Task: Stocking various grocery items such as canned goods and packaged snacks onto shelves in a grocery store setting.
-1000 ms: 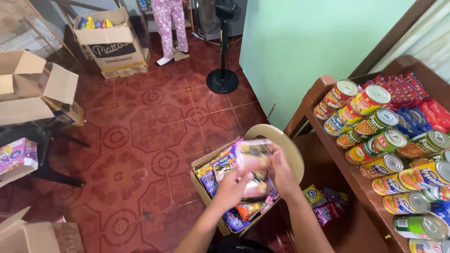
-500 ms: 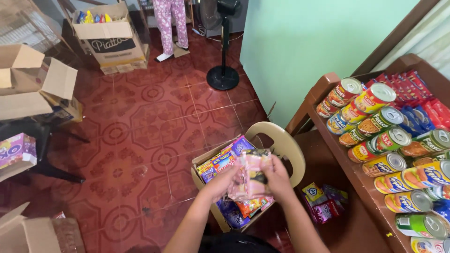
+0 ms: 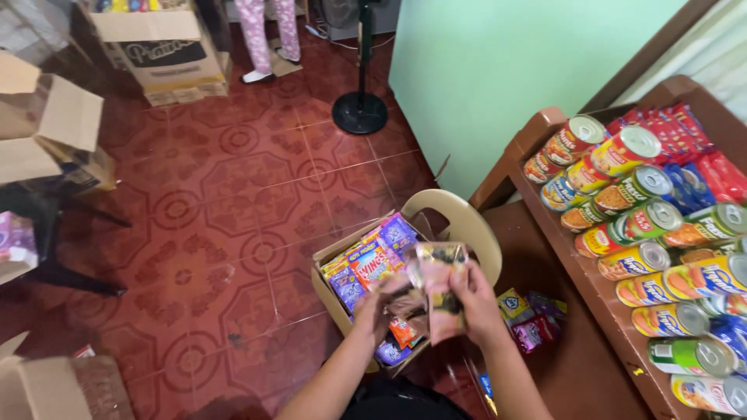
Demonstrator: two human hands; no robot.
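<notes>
Snack packets (image 3: 436,292), a small bunch of shiny pink and dark sachets, sit pinched between both hands just above an open cardboard box (image 3: 336,299). The left hand (image 3: 383,305) grips the lower left side of the bunch with curled fingers, and the right hand (image 3: 473,299) clamps the right edge, thumb across the front. The packets are blurred, so how many there are cannot be told.

Below them, the box holds more bright packets (image 3: 373,260) in blue, purple and red, packed side by side. The box rests on a cream plastic chair (image 3: 467,222), whose curved back shows just behind it. More loose sachets (image 3: 533,315) lie on a low brown shelf (image 3: 576,365) to the right of the chair. Further right, a wooden rack (image 3: 545,175) carries rows of tin cans (image 3: 638,225) lying on their sides, with red and blue packs (image 3: 692,152) behind them. Red patterned tiles (image 3: 233,194) cover the floor. Well apart, at the far left, stand other cardboard boxes (image 3: 159,47), a fan stand (image 3: 359,109), and a person's legs (image 3: 268,35) in pink patterned trousers.
</notes>
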